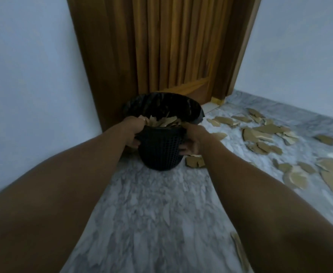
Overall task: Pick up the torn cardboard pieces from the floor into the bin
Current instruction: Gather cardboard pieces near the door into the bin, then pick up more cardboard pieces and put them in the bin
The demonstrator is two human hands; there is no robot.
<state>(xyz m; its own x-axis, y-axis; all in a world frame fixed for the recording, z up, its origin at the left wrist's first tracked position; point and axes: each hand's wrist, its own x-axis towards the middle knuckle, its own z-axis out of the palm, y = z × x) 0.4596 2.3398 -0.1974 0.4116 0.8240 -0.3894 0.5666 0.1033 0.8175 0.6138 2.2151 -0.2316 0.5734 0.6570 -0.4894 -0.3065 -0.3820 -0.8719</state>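
- At twelve o'clock from the person, close to the corner of the room, a black mesh bin (159,154) sits at the far reach of both bare arms. A black liner (161,103) folds over its rim.
- The left hand (133,133) clasps the bin at its nine o'clock side, fingers curled round the mesh wall just under the rim.
- The right hand (191,141) clasps it at the three o'clock side in the same way, fingers wrapped onto the mesh.
- Whether the bin's base rests on the floor (152,209) or is lifted just off it, I cannot tell; the picture is soft there.
- Torn cardboard pieces (163,122), tan and jagged, fill the bin up to its rim and are heaped between the two hands.
- One loose piece (195,162) lies on the floor just beside the bin's base, at its four o'clock, under the right wrist.
- Many more scattered pieces (264,133) lie on the grey marbled floor from one o'clock round to three o'clock of the person, apart from the bin.
- A long sliver (239,249) lies near the right forearm, at five o'clock.
- Behind the bin, at twelve o'clock, hangs a brown pleated curtain (171,46). A pale wall (33,75) stands at nine to ten o'clock, and another at two o'clock.
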